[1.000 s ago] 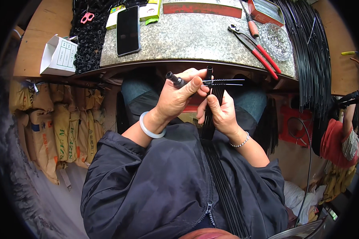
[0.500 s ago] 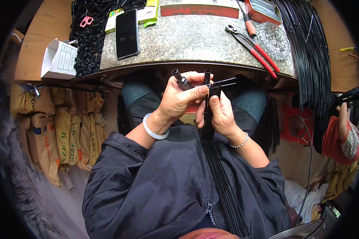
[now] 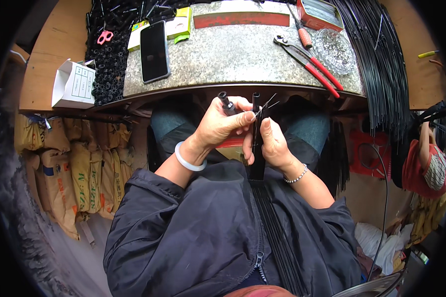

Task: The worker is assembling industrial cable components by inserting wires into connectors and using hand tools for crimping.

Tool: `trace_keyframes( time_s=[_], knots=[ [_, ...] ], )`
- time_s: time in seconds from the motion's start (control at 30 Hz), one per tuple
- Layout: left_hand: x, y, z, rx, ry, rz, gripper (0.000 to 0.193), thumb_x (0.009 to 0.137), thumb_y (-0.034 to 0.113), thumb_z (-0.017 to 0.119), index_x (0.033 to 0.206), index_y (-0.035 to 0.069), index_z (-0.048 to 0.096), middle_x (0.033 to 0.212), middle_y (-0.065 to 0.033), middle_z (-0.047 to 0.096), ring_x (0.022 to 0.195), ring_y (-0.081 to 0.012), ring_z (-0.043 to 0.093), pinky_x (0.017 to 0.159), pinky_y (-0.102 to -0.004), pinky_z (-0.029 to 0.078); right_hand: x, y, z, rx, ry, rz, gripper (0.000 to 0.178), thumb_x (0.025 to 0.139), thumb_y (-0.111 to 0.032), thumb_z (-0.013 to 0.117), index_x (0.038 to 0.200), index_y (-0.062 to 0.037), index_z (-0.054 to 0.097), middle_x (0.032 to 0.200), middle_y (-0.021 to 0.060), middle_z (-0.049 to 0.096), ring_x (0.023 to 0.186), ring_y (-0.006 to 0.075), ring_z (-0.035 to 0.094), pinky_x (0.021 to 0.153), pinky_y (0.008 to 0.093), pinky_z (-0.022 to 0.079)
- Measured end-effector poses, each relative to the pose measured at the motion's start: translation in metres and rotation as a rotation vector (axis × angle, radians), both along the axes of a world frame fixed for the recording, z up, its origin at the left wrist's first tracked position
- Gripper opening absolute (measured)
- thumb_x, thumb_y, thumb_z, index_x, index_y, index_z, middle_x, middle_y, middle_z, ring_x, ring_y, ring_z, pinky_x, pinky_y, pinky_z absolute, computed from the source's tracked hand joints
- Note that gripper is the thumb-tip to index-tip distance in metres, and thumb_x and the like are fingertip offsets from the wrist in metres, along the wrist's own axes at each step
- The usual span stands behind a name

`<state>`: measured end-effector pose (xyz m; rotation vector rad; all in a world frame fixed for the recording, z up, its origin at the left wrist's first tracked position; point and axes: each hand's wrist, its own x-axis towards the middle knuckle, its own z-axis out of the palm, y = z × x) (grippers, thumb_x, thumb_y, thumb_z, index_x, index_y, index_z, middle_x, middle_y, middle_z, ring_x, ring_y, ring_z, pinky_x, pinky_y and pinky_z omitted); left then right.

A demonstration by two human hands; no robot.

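Above my lap, my right hand point(image 3: 277, 148) is closed round a bundle of thin black rods point(image 3: 277, 237), which trails down over my jacket; they look like umbrella ribs. A narrow black tube point(image 3: 256, 100) stands upright between my hands at the bundle's top. Against its palm my left hand point(image 3: 218, 123) keeps a short black tubular part point(image 3: 226, 103) with a hollow end. The left thumb and forefinger pinch near the rod tips point(image 3: 270, 102), a few of which splay out to the right. What lies just under that thumb is hidden.
On the stone-topped table lie a phone point(image 3: 154, 52), red-handled pincers point(image 3: 309, 67), a glass dish point(image 3: 334, 49) and a red bar point(image 3: 241, 19). Black rods point(image 3: 381, 74) overhang the right edge. Black parts point(image 3: 109, 69) and a white box point(image 3: 74, 84) are at left. Another person's arm point(image 3: 425, 143) shows far right.
The splayed rod tips have swung from nearly level to a steeper upward slant. My left hand stays pinched by the bundle. The whole view has shifted slightly.
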<state>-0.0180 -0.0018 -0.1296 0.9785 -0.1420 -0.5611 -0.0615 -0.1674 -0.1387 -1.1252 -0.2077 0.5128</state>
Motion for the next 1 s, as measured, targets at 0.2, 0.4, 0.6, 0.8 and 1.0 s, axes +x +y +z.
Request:
trace_keyframes(
  time_s=[0.2,0.4,0.6,0.8,1.0],
  knots=[
    [0.001,0.002,0.001,0.02,0.086,0.04,0.016,0.082,0.011,0.071,0.091,0.001,0.063,0.068,-0.003,0.061,0.052,-0.0052,0.05,0.047,-0.017,0.038,-0.003,0.008,-0.002,-0.042,0.003,-0.051,0.066,0.093,-0.06,0.028,0.096,0.003,0.048,0.057,0.0116,0.057,0.042,0.0148,0.053,0.043,0.0229,0.045],
    [0.006,0.008,0.002,-0.009,0.029,0.001,0.014,0.082,0.009,0.071,0.09,0.001,0.063,0.068,-0.0032,0.061,0.053,-0.0058,0.051,0.047,-0.0174,0.038,0.0,0.003,0.001,-0.02,0.034,-0.009,0.071,0.091,-0.064,0.025,0.098,0.0029,0.049,0.064,0.0165,0.06,0.043,0.0152,0.054,0.043,0.0233,0.046],
    [0.013,0.016,0.005,0.017,-0.027,-0.124,0.012,0.081,0.01,0.071,0.089,0.003,0.064,0.068,-0.0028,0.061,0.054,-0.0071,0.054,0.046,-0.0186,0.038,0.005,0.003,0.0,0.077,0.052,0.149,0.074,0.091,-0.065,0.021,0.103,0.0029,0.049,0.064,0.019,0.061,0.042,0.0165,0.053,0.043,0.0232,0.044],
    [0.023,0.02,0.002,-0.001,-0.051,0.02,0.04,0.087,0.022,0.067,0.116,-0.002,0.057,0.085,-0.0028,0.061,0.064,-0.0045,0.049,0.059,-0.0167,0.04,0.001,0.006,0.001,-0.072,0.072,0.024,0.068,0.093,-0.062,0.024,0.068,-0.0045,0.051,0.049,0.0055,0.048,0.039,0.0119,0.043,0.043,0.0236,0.038],
    [0.029,0.001,0.041,-0.148,-0.008,0.108,0.035,0.097,0.028,0.048,0.119,0.002,0.04,0.124,-0.0249,0.051,0.114,-0.0306,0.054,0.095,-0.0387,0.047,-0.002,0.011,-0.001,-0.085,0.106,-0.029,0.067,0.093,-0.062,0.025,0.071,-0.0043,0.05,0.048,0.0046,0.047,0.04,0.0117,0.042,0.043,0.0239,0.037]
  ],
)
